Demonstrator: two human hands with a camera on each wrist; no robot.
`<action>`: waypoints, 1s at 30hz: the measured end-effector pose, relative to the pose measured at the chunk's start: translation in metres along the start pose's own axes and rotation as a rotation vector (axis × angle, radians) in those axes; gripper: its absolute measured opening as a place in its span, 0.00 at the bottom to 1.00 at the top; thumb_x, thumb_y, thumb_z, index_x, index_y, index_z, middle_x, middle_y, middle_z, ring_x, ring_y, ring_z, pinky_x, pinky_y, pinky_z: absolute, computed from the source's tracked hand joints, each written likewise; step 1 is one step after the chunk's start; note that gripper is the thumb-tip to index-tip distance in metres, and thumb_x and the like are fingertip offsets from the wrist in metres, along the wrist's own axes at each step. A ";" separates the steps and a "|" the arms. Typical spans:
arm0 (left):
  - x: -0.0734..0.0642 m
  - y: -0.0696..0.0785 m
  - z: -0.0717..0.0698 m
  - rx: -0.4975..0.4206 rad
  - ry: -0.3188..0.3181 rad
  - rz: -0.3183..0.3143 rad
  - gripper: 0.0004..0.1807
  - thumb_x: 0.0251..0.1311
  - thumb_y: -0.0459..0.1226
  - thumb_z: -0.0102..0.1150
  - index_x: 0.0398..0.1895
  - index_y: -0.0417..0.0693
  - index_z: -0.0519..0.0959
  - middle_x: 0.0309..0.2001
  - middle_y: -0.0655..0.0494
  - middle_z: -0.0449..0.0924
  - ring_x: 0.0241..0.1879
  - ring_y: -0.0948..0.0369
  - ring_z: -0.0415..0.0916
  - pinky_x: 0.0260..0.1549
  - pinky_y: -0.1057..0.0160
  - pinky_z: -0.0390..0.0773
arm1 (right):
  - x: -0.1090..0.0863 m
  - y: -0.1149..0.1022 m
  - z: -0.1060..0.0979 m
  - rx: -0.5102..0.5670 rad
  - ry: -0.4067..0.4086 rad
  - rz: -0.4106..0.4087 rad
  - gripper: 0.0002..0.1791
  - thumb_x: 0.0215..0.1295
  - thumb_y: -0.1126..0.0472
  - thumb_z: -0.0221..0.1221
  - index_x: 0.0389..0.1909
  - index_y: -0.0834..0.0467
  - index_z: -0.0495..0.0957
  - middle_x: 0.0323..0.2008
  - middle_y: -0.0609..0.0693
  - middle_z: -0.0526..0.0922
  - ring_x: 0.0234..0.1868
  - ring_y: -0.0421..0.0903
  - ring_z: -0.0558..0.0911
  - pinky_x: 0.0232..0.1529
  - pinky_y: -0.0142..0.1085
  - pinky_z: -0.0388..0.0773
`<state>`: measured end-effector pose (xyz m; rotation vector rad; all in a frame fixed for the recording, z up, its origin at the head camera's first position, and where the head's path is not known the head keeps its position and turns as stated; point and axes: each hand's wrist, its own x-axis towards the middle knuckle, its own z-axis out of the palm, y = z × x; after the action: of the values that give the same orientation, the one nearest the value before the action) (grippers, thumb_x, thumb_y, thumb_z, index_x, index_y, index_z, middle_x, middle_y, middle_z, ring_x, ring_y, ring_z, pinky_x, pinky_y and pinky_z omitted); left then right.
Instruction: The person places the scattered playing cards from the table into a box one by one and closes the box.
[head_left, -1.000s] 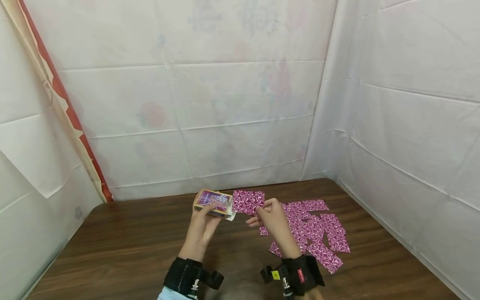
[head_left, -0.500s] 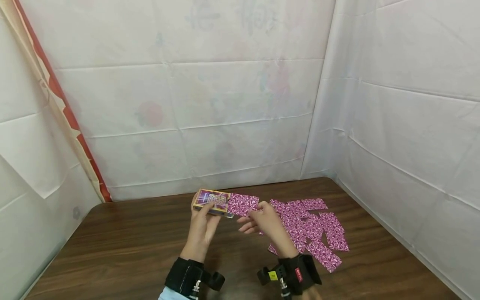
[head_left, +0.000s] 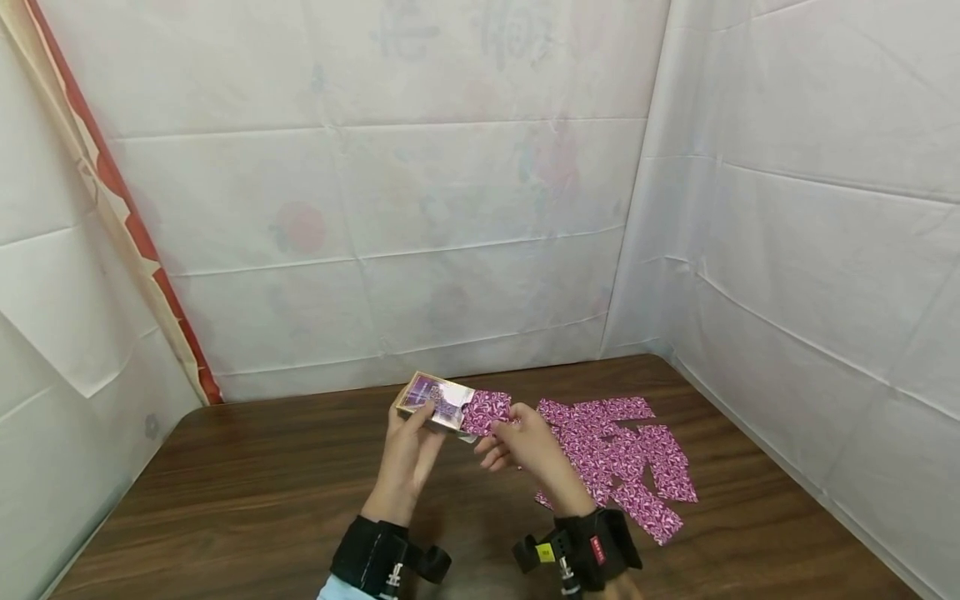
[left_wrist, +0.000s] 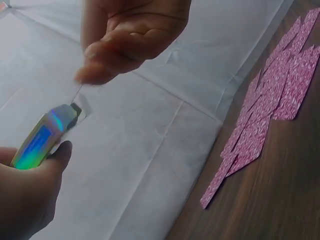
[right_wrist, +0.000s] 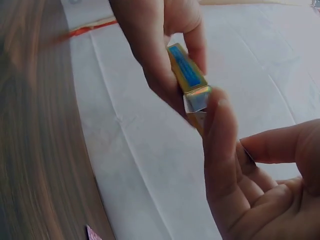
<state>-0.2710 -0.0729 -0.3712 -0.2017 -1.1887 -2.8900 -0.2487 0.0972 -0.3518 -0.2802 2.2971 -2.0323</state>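
My left hand (head_left: 405,454) grips a shiny purple and gold card box (head_left: 433,398), thumb on top, its open end facing right. In the left wrist view the box (left_wrist: 37,142) is seen edge-on and gleams blue and green. My right hand (head_left: 532,446) pinches the right end of a pink patterned card (head_left: 487,412) between thumb and fingers. The card's left end meets the open end of the box; part of it seems to be inside. In the right wrist view the box's flap (right_wrist: 198,100) stands near my right fingertips.
Several pink patterned cards (head_left: 626,454) lie spread and overlapping on the brown wooden table (head_left: 247,492), right of my right hand. White cloth (head_left: 450,208) hangs behind the table and along both sides. A black camera strap (head_left: 600,546) circles my wrist.
The card moves left from beside the box until its end meets the opening, and less of it shows now. The box tilts slightly and catches the light.
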 end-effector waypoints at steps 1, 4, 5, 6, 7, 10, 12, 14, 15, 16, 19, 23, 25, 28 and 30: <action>0.000 0.000 0.000 0.023 0.025 -0.009 0.22 0.69 0.29 0.39 0.61 0.51 0.48 0.65 0.46 0.53 0.63 0.55 0.62 0.58 0.63 0.70 | 0.000 0.000 0.000 -0.011 0.017 -0.002 0.09 0.68 0.67 0.47 0.31 0.59 0.56 0.24 0.61 0.84 0.16 0.41 0.80 0.24 0.40 0.81; 0.001 0.003 -0.003 0.104 0.055 -0.039 0.17 0.69 0.34 0.45 0.56 0.49 0.55 0.57 0.52 0.59 0.52 0.64 0.69 0.48 0.71 0.73 | -0.002 -0.002 -0.003 -0.053 0.067 -0.005 0.06 0.68 0.66 0.48 0.36 0.61 0.60 0.19 0.52 0.81 0.14 0.39 0.75 0.19 0.33 0.75; 0.002 0.004 -0.004 0.127 0.054 -0.049 0.16 0.69 0.35 0.46 0.55 0.48 0.56 0.55 0.53 0.59 0.49 0.65 0.70 0.47 0.72 0.73 | -0.002 -0.002 -0.004 -0.068 0.082 -0.007 0.06 0.68 0.65 0.48 0.38 0.62 0.61 0.18 0.49 0.79 0.14 0.39 0.73 0.18 0.31 0.72; 0.002 0.005 -0.005 0.147 0.046 -0.062 0.17 0.68 0.35 0.46 0.55 0.47 0.56 0.55 0.53 0.60 0.47 0.66 0.71 0.46 0.72 0.73 | -0.002 -0.002 -0.004 -0.080 0.095 -0.010 0.06 0.68 0.65 0.48 0.39 0.63 0.62 0.17 0.48 0.78 0.14 0.38 0.72 0.17 0.30 0.70; 0.002 0.006 -0.006 0.173 0.039 -0.069 0.18 0.67 0.34 0.47 0.56 0.46 0.56 0.54 0.52 0.60 0.46 0.66 0.72 0.47 0.72 0.73 | -0.003 -0.002 -0.005 -0.098 0.109 -0.016 0.07 0.68 0.65 0.49 0.41 0.64 0.63 0.17 0.48 0.77 0.14 0.38 0.71 0.17 0.29 0.68; 0.004 0.008 -0.010 0.288 0.025 -0.092 0.23 0.66 0.32 0.48 0.61 0.44 0.54 0.54 0.50 0.62 0.44 0.66 0.73 0.45 0.71 0.74 | -0.003 -0.001 -0.008 -0.158 0.154 -0.032 0.11 0.68 0.64 0.49 0.46 0.67 0.67 0.17 0.48 0.76 0.14 0.38 0.68 0.16 0.27 0.66; 0.004 0.010 -0.012 0.365 0.024 -0.109 0.26 0.64 0.30 0.48 0.64 0.45 0.54 0.54 0.50 0.65 0.42 0.66 0.74 0.42 0.70 0.75 | -0.003 -0.001 -0.009 -0.188 0.173 -0.045 0.13 0.68 0.63 0.50 0.48 0.67 0.68 0.17 0.49 0.75 0.14 0.39 0.67 0.15 0.27 0.65; 0.005 0.012 -0.015 0.443 0.014 -0.124 0.28 0.63 0.29 0.49 0.65 0.46 0.55 0.53 0.50 0.67 0.41 0.65 0.74 0.41 0.69 0.75 | -0.003 0.000 -0.010 -0.211 0.185 -0.054 0.12 0.68 0.63 0.50 0.47 0.67 0.70 0.17 0.49 0.75 0.14 0.38 0.67 0.15 0.27 0.63; 0.005 0.013 -0.016 0.486 0.000 -0.130 0.29 0.63 0.28 0.49 0.66 0.46 0.55 0.53 0.50 0.67 0.41 0.64 0.74 0.41 0.69 0.75 | -0.003 0.000 -0.011 -0.223 0.187 -0.060 0.11 0.67 0.63 0.51 0.46 0.66 0.71 0.17 0.49 0.76 0.13 0.38 0.67 0.15 0.27 0.63; 0.005 0.014 -0.017 0.518 -0.013 -0.139 0.29 0.62 0.27 0.49 0.66 0.47 0.57 0.54 0.48 0.67 0.42 0.63 0.74 0.43 0.67 0.75 | -0.003 0.000 -0.011 -0.233 0.186 -0.066 0.10 0.67 0.63 0.51 0.44 0.66 0.71 0.17 0.51 0.76 0.14 0.38 0.67 0.15 0.27 0.63; 0.004 0.018 -0.021 0.628 -0.087 -0.169 0.27 0.63 0.28 0.49 0.66 0.45 0.62 0.58 0.45 0.65 0.47 0.60 0.73 0.50 0.63 0.74 | -0.003 0.002 -0.012 -0.279 0.190 -0.082 0.07 0.66 0.64 0.53 0.39 0.64 0.73 0.18 0.56 0.78 0.14 0.39 0.67 0.15 0.27 0.63; 0.002 0.022 -0.027 0.774 -0.203 -0.224 0.23 0.66 0.35 0.50 0.63 0.43 0.67 0.61 0.40 0.66 0.50 0.58 0.74 0.52 0.59 0.73 | -0.002 0.004 -0.012 -0.326 0.171 -0.083 0.08 0.65 0.64 0.54 0.41 0.64 0.75 0.20 0.58 0.78 0.16 0.40 0.70 0.17 0.31 0.69; 0.002 0.023 -0.029 0.843 -0.244 -0.249 0.24 0.66 0.40 0.51 0.64 0.44 0.67 0.60 0.39 0.69 0.47 0.58 0.76 0.49 0.58 0.75 | -0.002 0.005 -0.012 -0.330 0.150 -0.079 0.09 0.65 0.64 0.55 0.42 0.64 0.75 0.20 0.55 0.77 0.17 0.42 0.72 0.19 0.34 0.72; 0.002 0.023 -0.030 0.934 -0.283 -0.283 0.27 0.64 0.46 0.53 0.64 0.45 0.67 0.53 0.42 0.77 0.43 0.59 0.79 0.44 0.60 0.78 | -0.002 0.007 -0.011 -0.320 0.121 -0.078 0.10 0.65 0.64 0.54 0.44 0.65 0.75 0.21 0.53 0.76 0.17 0.42 0.72 0.20 0.35 0.74; 0.002 0.022 -0.029 0.970 -0.309 -0.308 0.29 0.64 0.48 0.53 0.64 0.43 0.67 0.49 0.46 0.79 0.41 0.59 0.79 0.42 0.59 0.79 | -0.002 0.009 -0.010 -0.327 0.113 -0.085 0.10 0.66 0.64 0.54 0.44 0.65 0.75 0.21 0.52 0.75 0.17 0.41 0.72 0.20 0.33 0.73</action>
<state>-0.2750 -0.1093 -0.3762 -0.4662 -2.6758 -2.1394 -0.2495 0.1086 -0.3593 -0.2890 2.7303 -1.7393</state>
